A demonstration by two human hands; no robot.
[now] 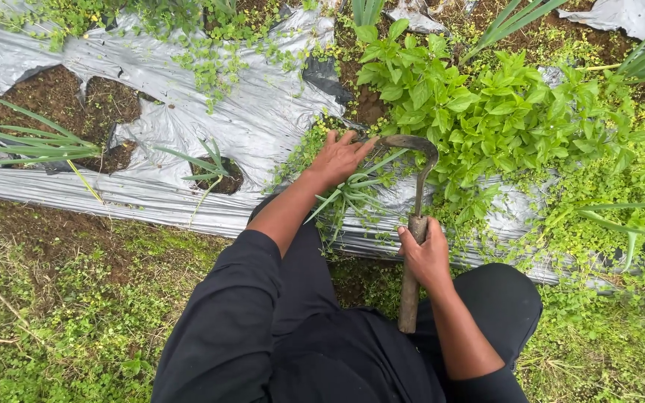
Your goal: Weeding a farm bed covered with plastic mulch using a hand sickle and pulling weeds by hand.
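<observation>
A: Nearest the lens I see dark sleeves and knees, cut off at the bottom edge. What's hidden?

B: I note the sickle (414,224): its wooden handle's middle is covered by my right hand (425,256), fingers clenched round it, blade tip lost among the spiky plant (352,190).

A: And the other hand?

B: My left hand (340,158) reaches forward, arm extended, fingers spread and pressed down on weeds at the silver mulch sheet (248,119); whether it pinches anything, I cannot tell.

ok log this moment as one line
left hand: on weeds beside leafy plant | right hand: grips sickle handle | blade hooked at plant base | silver mulch sheet
</observation>
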